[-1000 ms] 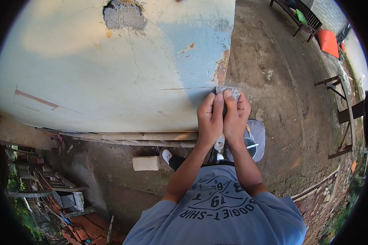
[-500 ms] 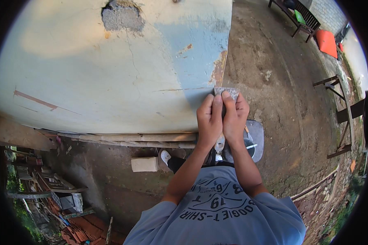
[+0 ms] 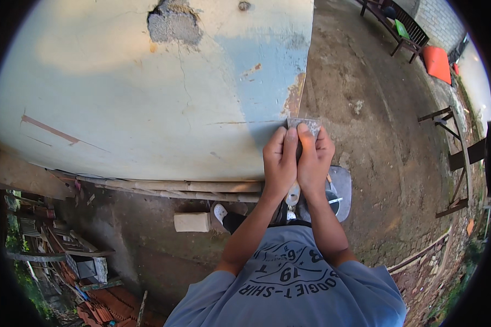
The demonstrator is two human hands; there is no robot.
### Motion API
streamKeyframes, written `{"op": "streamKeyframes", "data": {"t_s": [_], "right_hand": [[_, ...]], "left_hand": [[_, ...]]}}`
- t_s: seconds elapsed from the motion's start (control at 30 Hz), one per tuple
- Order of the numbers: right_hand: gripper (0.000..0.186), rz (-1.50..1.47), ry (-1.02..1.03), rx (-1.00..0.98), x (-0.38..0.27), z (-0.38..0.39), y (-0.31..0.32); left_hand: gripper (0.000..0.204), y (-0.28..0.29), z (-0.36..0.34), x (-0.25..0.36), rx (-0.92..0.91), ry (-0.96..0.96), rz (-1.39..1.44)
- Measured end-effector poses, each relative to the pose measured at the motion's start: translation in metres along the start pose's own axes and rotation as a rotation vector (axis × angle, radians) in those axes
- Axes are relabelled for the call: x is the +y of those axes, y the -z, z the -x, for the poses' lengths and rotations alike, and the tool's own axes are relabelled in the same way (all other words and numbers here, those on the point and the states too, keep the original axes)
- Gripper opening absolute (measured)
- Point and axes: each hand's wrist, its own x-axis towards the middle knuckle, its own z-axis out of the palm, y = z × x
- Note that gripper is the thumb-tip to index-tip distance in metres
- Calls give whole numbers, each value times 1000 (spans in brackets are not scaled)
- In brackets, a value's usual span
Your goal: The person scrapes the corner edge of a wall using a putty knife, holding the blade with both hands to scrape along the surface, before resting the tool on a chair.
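Both my left hand (image 3: pixel 280 158) and my right hand (image 3: pixel 315 158) grip one putty knife (image 3: pixel 305 123), thumbs side by side along it. Its wide metal blade points away from me and sits at the corner edge of the painted wall (image 3: pixel 163 109). Below my hands, the pale end of its handle shows between my wrists. Just beyond the blade, a strip of the corner is bare and brownish, its paint gone. Around that strip the wall is light blue, turning cream further left. My fingers hide the middle of the tool.
A bucket (image 3: pixel 333 200) with a stick across it stands on a grey slab below my right forearm. Left of my foot lies a pale block (image 3: pixel 192 222). Bamboo poles (image 3: pixel 169 186) run along the wall's base. A wooden bench (image 3: pixel 403 27) stands far right.
My view has shifted slightly, so the wall sits a little lower and further right. Both hands keep the same hold on the putty knife, its blade still at the corner.
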Motion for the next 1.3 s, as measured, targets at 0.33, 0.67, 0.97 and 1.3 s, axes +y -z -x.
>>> {"op": "streamKeyframes", "data": {"t_s": [0.33, 0.67, 0.97, 1.3], "right_hand": [[15, 0, -29, 12, -10, -3, -3], [15, -33, -52, -35, -16, -16, -7], [14, -48, -23, -108, -26, -21, -10], [16, -52, -34, -77, -25, -16, -11]], "left_hand": [[31, -3, -4, 12, -7, -30, -37], [31, -4, -18, 24, 10, -10, -18], [31, -5, -23, 35, -11, 2, 54], [32, -7, -18, 30, 8, 23, 122]]}}
